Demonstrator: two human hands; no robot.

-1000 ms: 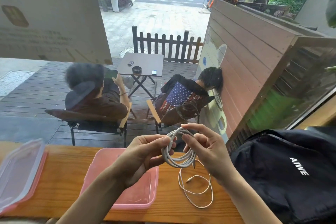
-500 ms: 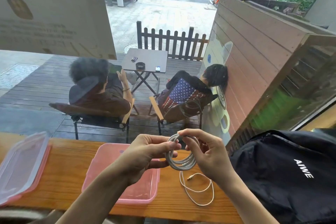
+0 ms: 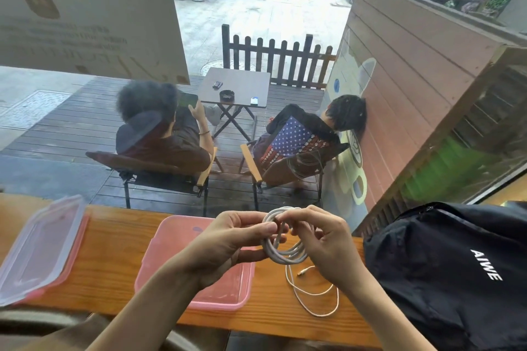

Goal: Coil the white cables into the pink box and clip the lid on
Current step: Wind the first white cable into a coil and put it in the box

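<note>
A wooden counter [image 3: 114,239] runs along a window that looks out on a decked terrace, where two people sit in folding chairs beside a small table. Above the counter, both hands hold a white cable [image 3: 285,253] wound into a loose coil of several loops. The left hand [image 3: 228,245] pinches the coil's left side, thumb on top and fingers curled beneath. The right hand [image 3: 322,248] grips the right side, its fingers [image 3: 296,215] curled over the top of the loops. The cable's free tail [image 3: 316,296] hangs from the coil and lies in a curve on the counter, its connector end resting just below the coil. The open pink box [image 3: 236,291] sits on the counter under the left hand and forearm, and nothing shows on the visible part of its floor. Its clear, pink-edged lid [image 3: 40,248] lies well apart at the counter's left end. A black backpack [image 3: 445,273] with white lettering fills the right end.
</note>
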